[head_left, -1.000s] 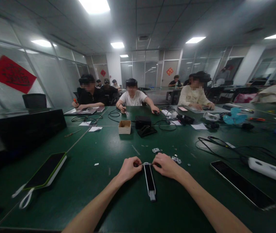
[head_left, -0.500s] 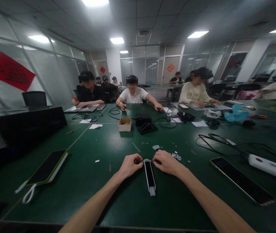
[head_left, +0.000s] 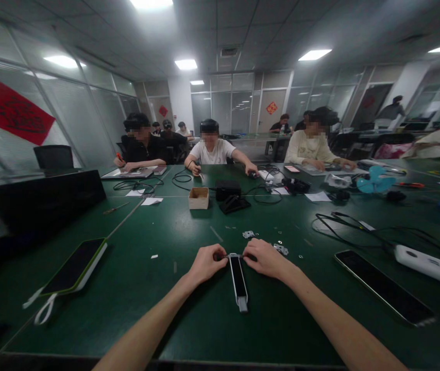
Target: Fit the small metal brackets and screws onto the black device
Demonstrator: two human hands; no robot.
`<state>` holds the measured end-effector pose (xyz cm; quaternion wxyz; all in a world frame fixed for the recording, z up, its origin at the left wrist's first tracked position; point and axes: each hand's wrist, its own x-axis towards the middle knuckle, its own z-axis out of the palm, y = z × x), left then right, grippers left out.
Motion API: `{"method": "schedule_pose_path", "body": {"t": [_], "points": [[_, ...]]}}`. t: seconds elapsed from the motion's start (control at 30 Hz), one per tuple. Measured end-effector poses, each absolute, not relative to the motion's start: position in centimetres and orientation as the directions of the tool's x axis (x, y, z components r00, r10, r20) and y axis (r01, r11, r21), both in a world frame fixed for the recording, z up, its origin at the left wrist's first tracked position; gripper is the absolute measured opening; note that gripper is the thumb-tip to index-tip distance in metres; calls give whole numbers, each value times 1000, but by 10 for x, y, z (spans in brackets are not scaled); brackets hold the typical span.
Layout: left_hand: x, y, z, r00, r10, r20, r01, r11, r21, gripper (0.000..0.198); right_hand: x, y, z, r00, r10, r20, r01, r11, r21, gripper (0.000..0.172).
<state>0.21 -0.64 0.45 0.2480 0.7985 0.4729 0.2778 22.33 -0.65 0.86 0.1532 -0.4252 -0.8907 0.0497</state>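
Slim black device (head_left: pixel 239 281) flat on green table (head_left: pixel 166 319); left hand (head_left: pixel 205 264), right hand (head_left: pixel 267 258) pinch far end.

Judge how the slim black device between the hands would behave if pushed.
The device lies flat on the table, long and thin, so it would probably slide or pivot, not roll or tip. It looks rigid and likely light. Its smooth face may be slippery.
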Motion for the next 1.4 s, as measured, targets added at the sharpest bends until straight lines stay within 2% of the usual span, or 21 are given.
{"method": "schedule_pose_path", "body": {"t": [0.37,0.47,0.6,0.8,0.9,1.1,1.4], "points": [[2,-7,6,397,899,185,636,-415,651,15,236,-3,15,-558,804,206,768,594,-239,18],[1,-7,7,406,898,168,641,-411,649,20,251,6,14,-467,848,252,833,517,-198,19],[1,-7,7,404,887,222,646,-449,617,22,280,20,11,-277,902,332,921,347,-174,22],[2,-8,3,375,899,226,642,-428,636,29,315,33,6,-108,932,346,955,194,-225,25],[3,-7,1,364,900,240,645,-430,632,28,309,36,2,-152,928,340,946,236,-223,26],[4,-7,0,364,897,252,644,-438,628,28,271,40,-7,-287,910,298,929,340,-144,28],[3,-9,0,350,902,252,630,-426,649,29,265,39,-8,-277,909,313,946,314,-76,23]]}}
